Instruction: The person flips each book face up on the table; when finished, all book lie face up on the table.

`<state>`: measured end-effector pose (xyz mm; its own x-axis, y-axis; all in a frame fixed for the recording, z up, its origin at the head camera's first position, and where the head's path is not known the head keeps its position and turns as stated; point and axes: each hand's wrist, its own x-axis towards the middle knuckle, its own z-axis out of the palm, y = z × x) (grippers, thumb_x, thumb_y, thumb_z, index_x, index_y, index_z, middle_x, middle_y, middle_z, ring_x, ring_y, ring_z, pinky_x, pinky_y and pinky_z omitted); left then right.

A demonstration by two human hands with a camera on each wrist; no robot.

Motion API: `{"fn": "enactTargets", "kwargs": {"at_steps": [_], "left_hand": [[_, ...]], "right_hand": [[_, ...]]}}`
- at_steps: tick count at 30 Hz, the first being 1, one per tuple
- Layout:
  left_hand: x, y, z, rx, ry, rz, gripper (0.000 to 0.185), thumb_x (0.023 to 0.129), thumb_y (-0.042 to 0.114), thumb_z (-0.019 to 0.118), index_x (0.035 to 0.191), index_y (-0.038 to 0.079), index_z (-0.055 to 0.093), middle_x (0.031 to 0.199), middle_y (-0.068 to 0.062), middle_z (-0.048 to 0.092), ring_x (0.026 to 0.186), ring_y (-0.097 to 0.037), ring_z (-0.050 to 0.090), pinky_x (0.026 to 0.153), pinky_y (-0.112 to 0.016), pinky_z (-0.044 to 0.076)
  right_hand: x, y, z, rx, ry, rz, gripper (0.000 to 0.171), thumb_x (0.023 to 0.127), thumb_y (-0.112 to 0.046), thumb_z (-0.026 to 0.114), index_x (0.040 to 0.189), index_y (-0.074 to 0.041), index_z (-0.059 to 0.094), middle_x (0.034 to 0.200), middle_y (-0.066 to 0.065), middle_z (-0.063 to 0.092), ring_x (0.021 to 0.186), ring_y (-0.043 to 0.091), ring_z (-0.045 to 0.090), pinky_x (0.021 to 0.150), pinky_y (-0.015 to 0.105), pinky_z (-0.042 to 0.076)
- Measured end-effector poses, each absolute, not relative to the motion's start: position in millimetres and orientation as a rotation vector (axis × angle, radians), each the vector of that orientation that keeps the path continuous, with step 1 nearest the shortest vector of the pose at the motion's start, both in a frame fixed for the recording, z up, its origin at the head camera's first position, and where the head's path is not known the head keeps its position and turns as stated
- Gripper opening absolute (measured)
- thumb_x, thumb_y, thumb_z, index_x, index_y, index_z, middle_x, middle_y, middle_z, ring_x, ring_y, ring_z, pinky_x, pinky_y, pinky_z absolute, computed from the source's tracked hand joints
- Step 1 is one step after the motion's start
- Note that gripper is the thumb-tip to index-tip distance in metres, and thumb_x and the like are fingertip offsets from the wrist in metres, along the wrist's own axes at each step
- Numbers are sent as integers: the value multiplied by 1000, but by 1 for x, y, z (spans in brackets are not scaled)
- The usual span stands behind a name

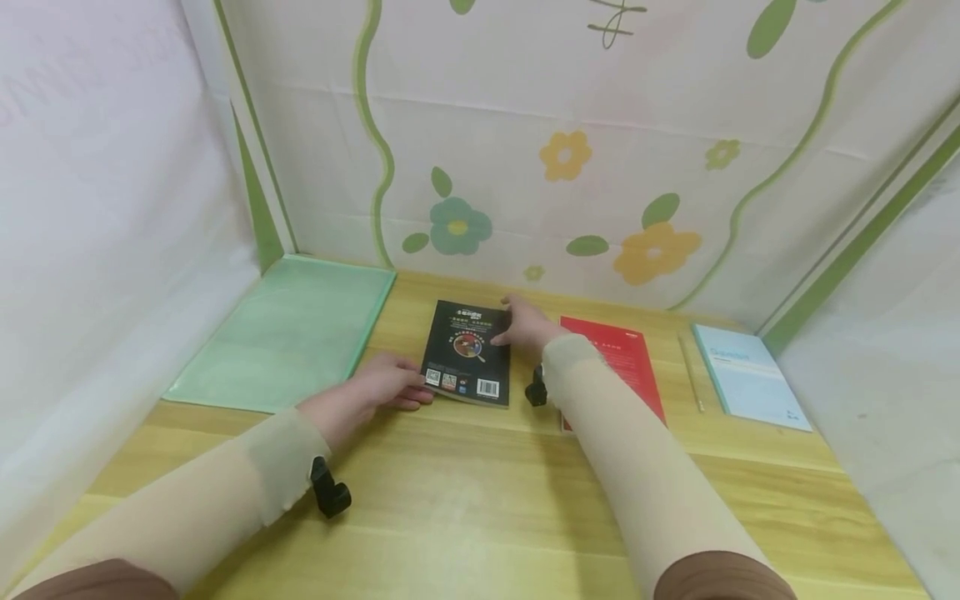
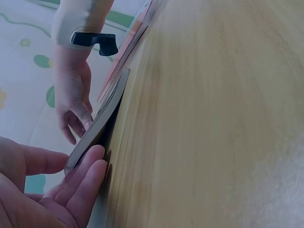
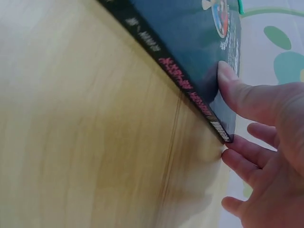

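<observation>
A black paperback book [image 1: 467, 350] with a barcode and a round colourful picture on its cover lies near the middle of the table. My left hand [image 1: 388, 382] pinches its near left corner, the thumb above and the fingers beneath; the left wrist view shows that edge of the book [image 2: 97, 126] tilted off the wood. At the far right corner is my right hand [image 1: 527, 325]. In the right wrist view its thumb presses on the cover of the book [image 3: 175, 38], while the fingertips [image 3: 232, 142] touch the corner by the spine.
A pale green folder [image 1: 292, 333] lies on the left of the table [image 1: 450, 500]. To the right are a red book [image 1: 622, 358], partly under my right forearm, a pencil [image 1: 690, 372] and a light blue notebook [image 1: 750, 375]. Flower-patterned cloth [image 1: 510, 150] hangs behind the table.
</observation>
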<state>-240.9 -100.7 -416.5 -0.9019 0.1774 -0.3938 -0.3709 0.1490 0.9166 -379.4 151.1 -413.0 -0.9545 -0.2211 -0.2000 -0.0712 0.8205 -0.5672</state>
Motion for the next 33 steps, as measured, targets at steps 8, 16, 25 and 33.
{"fn": "enactTargets", "kwargs": {"at_steps": [8,16,25,33], "left_hand": [[-241,-97,-417,-227,2013,1833,29,95,-3,55,122,-14,52,97,-23,71,84,-28,73,73,-34,61],[-238,-97,-416,-226,2032,1835,24,95,-3,55,117,-12,53,93,-21,71,83,-27,73,72,-34,61],[-238,-101,-420,-215,2019,1843,26,94,-4,54,118,-13,52,98,-24,70,83,-28,73,72,-34,61],[-235,-105,-417,-187,1995,1878,32,94,-5,54,123,-16,47,101,-27,68,83,-28,73,73,-35,61]], "right_hand": [[-384,156,-411,-225,2726,-1007,66,83,-5,78,140,-6,44,139,22,48,124,36,49,105,48,43],[-380,159,-400,-150,2666,-1325,48,84,17,45,130,6,52,127,27,53,108,39,57,90,44,53],[-383,162,-396,-87,2526,-1548,49,80,22,44,126,10,56,114,28,62,86,29,64,86,44,57],[-382,169,-389,-88,2434,-1614,25,98,3,50,121,7,58,105,24,66,75,20,65,90,52,54]]}}
